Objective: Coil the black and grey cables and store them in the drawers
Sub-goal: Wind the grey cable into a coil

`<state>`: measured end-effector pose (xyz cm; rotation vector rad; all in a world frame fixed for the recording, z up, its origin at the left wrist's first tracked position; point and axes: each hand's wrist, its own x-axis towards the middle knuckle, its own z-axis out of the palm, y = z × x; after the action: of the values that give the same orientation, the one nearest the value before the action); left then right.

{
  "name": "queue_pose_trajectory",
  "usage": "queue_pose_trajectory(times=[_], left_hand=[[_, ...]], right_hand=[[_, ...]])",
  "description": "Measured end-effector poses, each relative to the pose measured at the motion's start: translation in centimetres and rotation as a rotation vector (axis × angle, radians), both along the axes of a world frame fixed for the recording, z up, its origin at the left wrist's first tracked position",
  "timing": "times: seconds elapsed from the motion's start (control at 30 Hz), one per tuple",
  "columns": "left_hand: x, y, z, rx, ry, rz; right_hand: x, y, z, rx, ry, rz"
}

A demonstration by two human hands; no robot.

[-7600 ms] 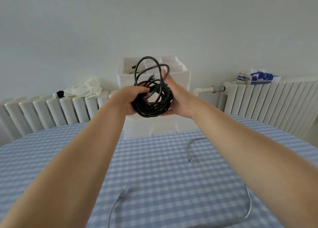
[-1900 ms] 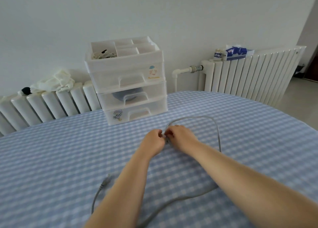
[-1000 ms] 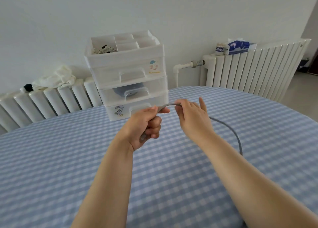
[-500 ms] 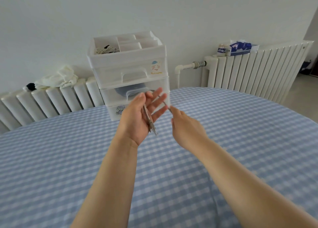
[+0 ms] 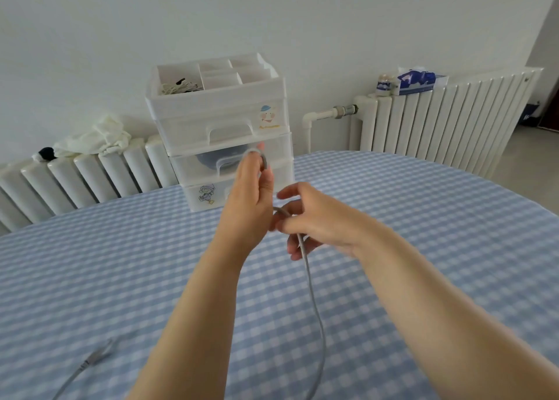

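My left hand (image 5: 249,200) is raised over the table with the grey cable (image 5: 311,281) looped over its fingertips and round the hand. My right hand (image 5: 314,219) sits just right of it, pinching the same cable; from there the cable hangs down to the checked table (image 5: 423,218). Its far plug end (image 5: 90,362) lies at the lower left, blurred. Behind the hands stands a white three-drawer unit (image 5: 220,121), all drawers closed. A dark shape, likely the black cable (image 5: 220,159), shows through the middle drawer front.
The open top tray (image 5: 181,82) of the drawer unit holds some white cords. White radiators run along the wall behind, with a white cloth (image 5: 96,136) on the left one and a tissue pack (image 5: 419,80) on the right one.
The black coil I held earlier is out of my hands. I lifted the grey cable off the table and laid a loop round my left hand; my right hand dropped lower along the cable.
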<state>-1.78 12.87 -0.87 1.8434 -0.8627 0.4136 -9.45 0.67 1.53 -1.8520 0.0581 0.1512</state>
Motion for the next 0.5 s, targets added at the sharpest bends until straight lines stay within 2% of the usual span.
queue_pose_trajectory(times=[0.07,0.13,0.2,0.27,0.33,0.5], left_hand=[[0.2,0.4,0.0,0.000,-0.021,0.061],[0.0,0.5,-0.2,0.067,-0.035,0.120],[-0.4,0.0,-0.3,0.184,-0.002,0.132],[-0.8,-0.5,-0.2,0.245,0.073,0.077],[-1.0,-0.6,0.1,0.226,0.156,-0.007],[-1.7,-0.6,1.1,0.109,0.370,-0.145]], right_hand=[[-0.3,-0.7,0.6,-0.042,0.087,0.024],[-0.6,-1.0,1.1,-0.253,0.142,0.058],[-0.7,-1.2,1.3,-0.400,0.113,0.072],[-0.8,-1.3,1.6,-0.547,0.001,0.035],[-0.9,-1.7,1.8,-0.669,-0.171,-0.056],[-1.6,-2.1,2.3,-0.614,-0.443,-0.118]])
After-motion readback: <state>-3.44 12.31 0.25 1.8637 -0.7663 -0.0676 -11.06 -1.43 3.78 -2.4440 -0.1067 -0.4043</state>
